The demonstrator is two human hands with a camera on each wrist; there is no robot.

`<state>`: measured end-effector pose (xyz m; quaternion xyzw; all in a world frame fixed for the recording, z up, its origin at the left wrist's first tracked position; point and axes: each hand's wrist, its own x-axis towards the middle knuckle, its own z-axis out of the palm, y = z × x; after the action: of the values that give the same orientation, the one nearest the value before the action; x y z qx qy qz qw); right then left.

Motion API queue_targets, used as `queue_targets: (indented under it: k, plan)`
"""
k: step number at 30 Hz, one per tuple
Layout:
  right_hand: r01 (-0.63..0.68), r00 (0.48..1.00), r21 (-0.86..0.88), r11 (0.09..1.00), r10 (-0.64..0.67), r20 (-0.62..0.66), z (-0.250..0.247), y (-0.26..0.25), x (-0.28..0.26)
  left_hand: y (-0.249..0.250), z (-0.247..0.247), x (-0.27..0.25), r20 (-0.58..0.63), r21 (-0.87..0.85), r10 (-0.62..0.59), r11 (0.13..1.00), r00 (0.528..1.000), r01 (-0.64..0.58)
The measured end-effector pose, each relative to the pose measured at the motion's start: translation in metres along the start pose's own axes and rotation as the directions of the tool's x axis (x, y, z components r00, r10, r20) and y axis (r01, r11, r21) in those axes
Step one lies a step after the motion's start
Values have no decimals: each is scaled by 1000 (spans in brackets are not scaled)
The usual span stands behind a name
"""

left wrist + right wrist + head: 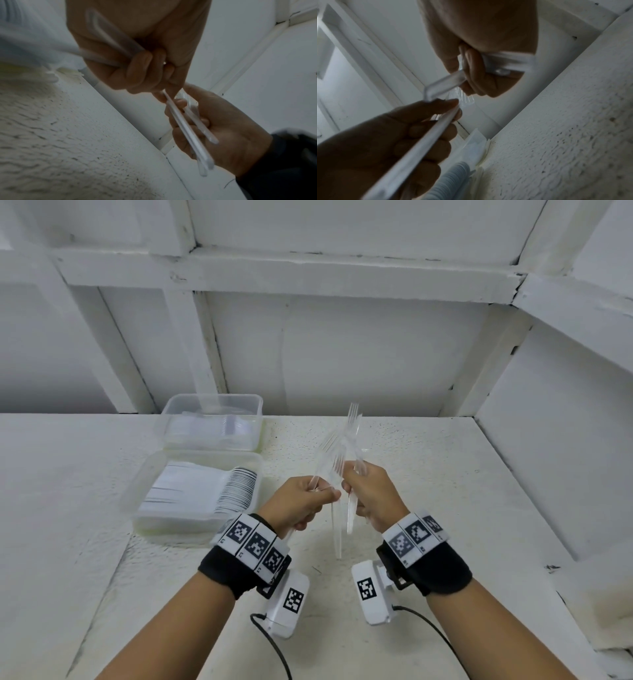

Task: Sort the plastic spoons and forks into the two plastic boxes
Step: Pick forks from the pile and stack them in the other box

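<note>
A white, rough-textured counter [411,508] is carrying the scene, backed by white panelled walls [342,354]. On its left side two clear plastic boxes are sitting end to end and touching: the near box [144,494] is holding a packed row of white spoons [236,487] standing on edge, while the far box [212,402] is holding a lower layer of clear cutlery, too blurred to name. A person's two forearms are reaching in from the bottom edge, each wearing a black wristband [233,573] with white marker tiles and a small white camera unit [287,604] on a black cable. The hands are meeting above the middle of the counter, just right of the near box. The left hand [301,501] is gripping clear plastic forks [329,453] by their handles, its fingers curled round them and the thumb pinching; the left wrist view is showing two or three handles crossing the palm. The right hand [373,494] is likewise closed in a grip on another bunch of clear forks [352,419], tines pointing up and away, handles hanging below the fist. The two bunches are crossing each other between the hands, with the tines overlapping. In the right wrist view the left hand's fingertips [452,102] are lying right against the tines of a fork [464,100] that the right hand is holding
</note>
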<state>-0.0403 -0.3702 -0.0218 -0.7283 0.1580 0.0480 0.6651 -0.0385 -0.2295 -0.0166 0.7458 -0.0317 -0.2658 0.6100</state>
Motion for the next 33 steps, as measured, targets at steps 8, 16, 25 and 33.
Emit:
queue_targets:
  k: [8,16,25,33]
  plan:
    - [136,991,-133,982,-135,20,18,4,-17,-12,-5,-17,-62,107,57,993,996,-50]
    - [42,999,-27,999,-42,12,22,7,-14,-14,-15,-31,164,-25,31,999,986,-27]
    - [-6,997,53,999,2,72,22,10,-12,-25,-27,-33,233,-136,35,991,972,-3]
    - [76,995,38,996,-78,65,16,2,-15,-27,-37,-30,128,-206,23,979,992,4]
